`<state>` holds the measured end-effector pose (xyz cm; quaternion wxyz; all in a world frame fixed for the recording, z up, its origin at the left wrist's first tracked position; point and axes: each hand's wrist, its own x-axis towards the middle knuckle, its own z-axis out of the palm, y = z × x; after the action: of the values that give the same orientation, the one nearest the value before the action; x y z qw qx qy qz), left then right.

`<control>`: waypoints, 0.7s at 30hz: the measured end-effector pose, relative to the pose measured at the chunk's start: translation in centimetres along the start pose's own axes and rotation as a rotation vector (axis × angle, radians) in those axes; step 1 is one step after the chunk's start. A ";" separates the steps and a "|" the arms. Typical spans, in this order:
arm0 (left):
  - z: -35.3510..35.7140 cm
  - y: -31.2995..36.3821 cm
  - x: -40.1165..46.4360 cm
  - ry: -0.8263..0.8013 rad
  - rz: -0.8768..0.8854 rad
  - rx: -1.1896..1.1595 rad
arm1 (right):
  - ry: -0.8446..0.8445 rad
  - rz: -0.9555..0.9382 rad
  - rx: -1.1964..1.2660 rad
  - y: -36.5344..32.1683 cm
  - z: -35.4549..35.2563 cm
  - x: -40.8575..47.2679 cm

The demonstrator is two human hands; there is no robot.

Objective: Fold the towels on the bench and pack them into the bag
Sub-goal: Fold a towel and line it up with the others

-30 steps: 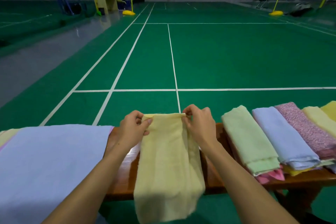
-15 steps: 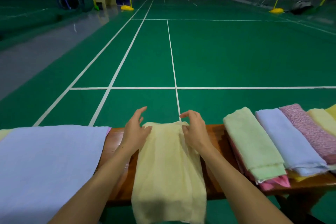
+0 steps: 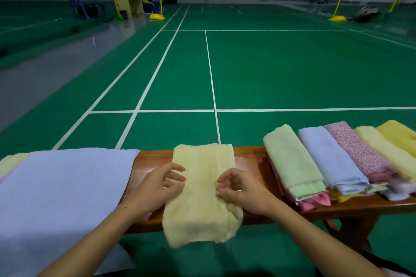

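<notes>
Bench: yellow towel between both hands.

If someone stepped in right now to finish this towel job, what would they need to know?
Left hand: fingers loosely spread, touching the left edge of the yellow towel, gripping nothing.
Right hand: fingers curled at the towel's right edge; whether it pinches the cloth is unclear.
The yellow towel lies across the bench, folded to a narrow strip, its near end hanging over the front edge.
Folded towels are lined up on the right; a flat blue towel waits on the left.
Left to do: finish this fold, fold the rest, pack. No bag is in view.
</notes>
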<state>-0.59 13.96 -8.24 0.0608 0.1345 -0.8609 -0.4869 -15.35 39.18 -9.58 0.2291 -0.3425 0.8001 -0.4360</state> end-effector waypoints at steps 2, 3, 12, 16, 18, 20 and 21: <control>0.2 -0.5 -0.1 -0.043 0.018 0.063 | 0.003 -0.005 -0.011 0.5 0.2 -0.1; 0.3 -0.6 0.1 -0.038 0.026 0.083 | 0.008 -0.004 -0.029 0.8 0.1 0.0; 2.4 -0.6 3.5 -0.016 0.132 0.178 | 0.007 -0.003 -0.270 1.2 -0.4 2.1; 2.1 -0.3 3.9 0.049 0.132 0.139 | -0.040 0.007 -0.347 1.3 -0.2 2.4; 1.9 0.0 3.7 0.034 0.157 0.194 | -0.049 0.012 -0.366 1.2 -0.1 2.2; 1.6 0.2 3.2 -0.031 0.161 0.253 | -0.059 0.001 -0.372 1.1 -0.1 1.8; 1.4 0.2 2.8 -0.076 0.154 0.284 | -0.057 -0.012 -0.370 1.1 -0.2 1.6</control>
<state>-3.67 14.40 -8.89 0.0457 0.0566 -0.9305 -0.3590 -16.96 38.52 -10.49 0.1823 -0.3959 0.8577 -0.2727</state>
